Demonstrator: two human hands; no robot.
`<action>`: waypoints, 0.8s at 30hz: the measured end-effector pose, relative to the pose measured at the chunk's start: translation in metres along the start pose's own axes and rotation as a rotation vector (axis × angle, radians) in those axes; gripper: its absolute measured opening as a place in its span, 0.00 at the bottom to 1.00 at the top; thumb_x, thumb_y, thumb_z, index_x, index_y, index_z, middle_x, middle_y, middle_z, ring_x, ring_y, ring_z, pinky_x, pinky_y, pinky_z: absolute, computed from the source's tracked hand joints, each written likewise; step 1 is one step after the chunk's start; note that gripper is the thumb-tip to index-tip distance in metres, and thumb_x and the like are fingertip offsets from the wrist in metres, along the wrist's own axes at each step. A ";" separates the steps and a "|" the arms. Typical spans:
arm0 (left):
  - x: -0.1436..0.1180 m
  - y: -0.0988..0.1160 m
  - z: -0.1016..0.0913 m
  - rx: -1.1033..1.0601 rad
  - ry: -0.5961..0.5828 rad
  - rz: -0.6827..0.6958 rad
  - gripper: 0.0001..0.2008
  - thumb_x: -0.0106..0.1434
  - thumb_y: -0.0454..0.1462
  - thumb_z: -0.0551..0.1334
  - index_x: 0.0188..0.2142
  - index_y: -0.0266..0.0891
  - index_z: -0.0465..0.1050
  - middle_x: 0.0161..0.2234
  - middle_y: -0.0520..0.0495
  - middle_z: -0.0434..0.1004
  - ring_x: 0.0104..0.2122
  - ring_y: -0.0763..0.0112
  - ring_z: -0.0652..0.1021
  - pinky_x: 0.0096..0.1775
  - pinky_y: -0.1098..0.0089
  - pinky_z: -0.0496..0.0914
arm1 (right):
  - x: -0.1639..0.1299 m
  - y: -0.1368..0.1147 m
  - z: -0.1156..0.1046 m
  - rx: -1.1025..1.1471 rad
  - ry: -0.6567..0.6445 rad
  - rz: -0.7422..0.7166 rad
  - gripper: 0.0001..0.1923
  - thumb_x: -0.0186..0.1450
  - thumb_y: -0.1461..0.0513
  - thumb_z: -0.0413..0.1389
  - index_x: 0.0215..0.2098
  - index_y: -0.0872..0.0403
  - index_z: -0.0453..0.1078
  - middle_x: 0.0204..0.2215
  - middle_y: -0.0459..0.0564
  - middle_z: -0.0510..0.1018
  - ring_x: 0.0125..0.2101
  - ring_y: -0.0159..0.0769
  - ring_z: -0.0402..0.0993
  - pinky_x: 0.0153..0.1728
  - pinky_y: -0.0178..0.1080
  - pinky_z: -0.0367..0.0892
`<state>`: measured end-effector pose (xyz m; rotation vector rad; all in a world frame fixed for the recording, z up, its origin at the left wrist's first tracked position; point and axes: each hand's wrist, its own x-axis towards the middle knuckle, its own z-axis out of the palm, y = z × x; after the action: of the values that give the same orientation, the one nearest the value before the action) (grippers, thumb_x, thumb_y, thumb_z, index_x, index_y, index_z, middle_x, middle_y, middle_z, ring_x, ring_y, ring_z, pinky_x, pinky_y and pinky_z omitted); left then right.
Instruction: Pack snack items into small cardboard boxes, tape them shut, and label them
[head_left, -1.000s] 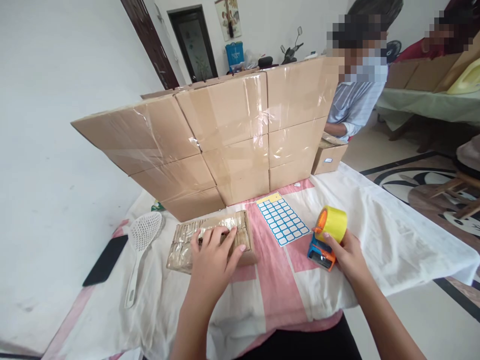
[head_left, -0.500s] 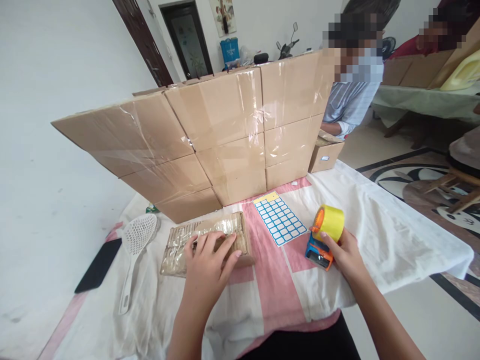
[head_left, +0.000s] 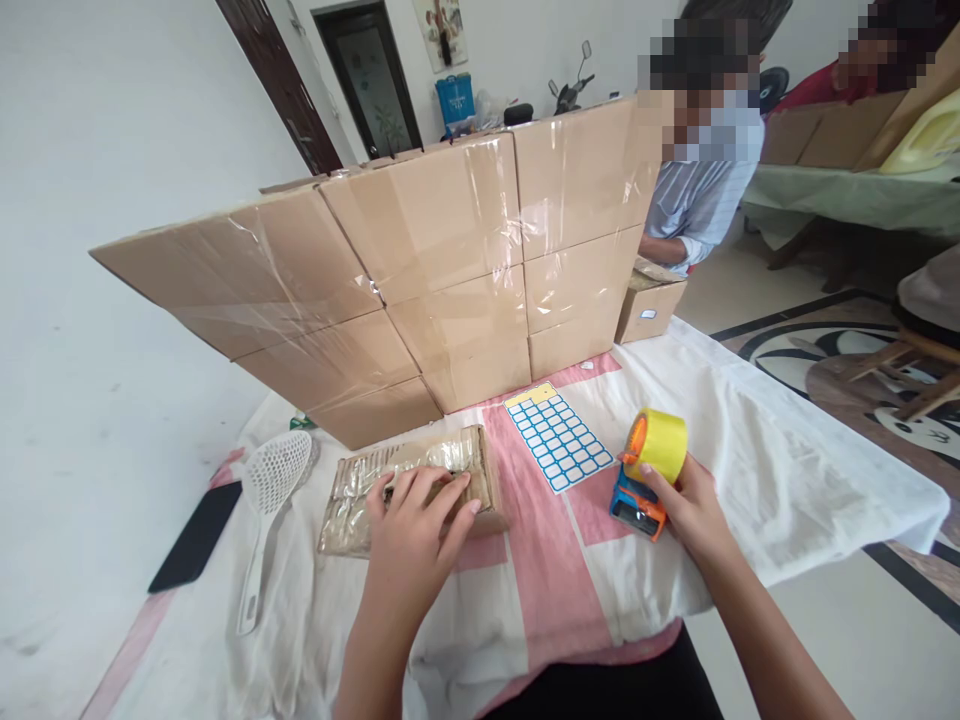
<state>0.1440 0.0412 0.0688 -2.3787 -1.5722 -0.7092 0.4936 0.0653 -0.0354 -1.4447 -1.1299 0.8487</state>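
A small cardboard box (head_left: 345, 512) covered with clear tape lies on the cloth in front of me. My left hand (head_left: 420, 520) rests on top of it with fingers spread and bent, touching the taped surface. To the right, my right hand (head_left: 686, 495) is closed around a blue and orange tape dispenser (head_left: 637, 505) loaded with a yellow tape roll (head_left: 664, 445). Its thumb presses near the roll, while the other fingers are mostly hidden behind it. Between the hands lies a sheet of blue-bordered blank labels (head_left: 559, 440).
Taped cardboard boxes (head_left: 457, 270) form a wall along the back of the table. A white slotted skimmer (head_left: 274, 480) and a black phone-like slab (head_left: 196, 537) lie at left. A labelled small box (head_left: 649, 308) stands back right, near another person (head_left: 694, 205).
The view has shifted very slightly. Both hands keep their places, the left on the box and the right on the tape dispenser. The other person's forearm has moved a little.
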 end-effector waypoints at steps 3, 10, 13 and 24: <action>0.000 0.000 0.000 -0.001 0.010 0.000 0.11 0.70 0.41 0.59 0.48 0.47 0.77 0.44 0.47 0.80 0.45 0.63 0.77 0.59 0.53 0.50 | 0.000 0.000 0.001 0.004 -0.005 0.007 0.22 0.63 0.46 0.62 0.44 0.54 0.69 0.36 0.52 0.80 0.33 0.43 0.78 0.30 0.39 0.72; -0.003 0.001 0.000 0.051 0.076 -0.003 0.12 0.69 0.41 0.60 0.50 0.47 0.76 0.45 0.46 0.80 0.45 0.61 0.78 0.58 0.53 0.52 | 0.000 0.000 0.001 0.002 -0.004 -0.010 0.22 0.63 0.46 0.62 0.44 0.54 0.70 0.37 0.53 0.80 0.35 0.45 0.78 0.32 0.41 0.74; -0.002 0.002 0.000 0.071 0.110 0.001 0.11 0.69 0.41 0.60 0.49 0.47 0.76 0.45 0.45 0.81 0.45 0.59 0.78 0.57 0.53 0.54 | 0.000 0.000 0.000 -0.010 -0.002 -0.016 0.22 0.63 0.46 0.62 0.44 0.54 0.70 0.37 0.53 0.80 0.35 0.45 0.78 0.31 0.41 0.74; -0.027 0.042 0.007 -0.229 0.496 0.047 0.15 0.61 0.27 0.62 0.46 0.43 0.74 0.34 0.46 0.78 0.33 0.65 0.76 0.38 0.62 0.67 | -0.008 0.002 0.004 -0.120 -0.035 -0.162 0.19 0.69 0.48 0.56 0.47 0.54 0.71 0.42 0.56 0.82 0.40 0.50 0.80 0.40 0.47 0.74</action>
<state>0.1751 0.0051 0.0527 -2.1360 -1.2744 -1.4026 0.4880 0.0592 -0.0384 -1.4176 -1.3248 0.7050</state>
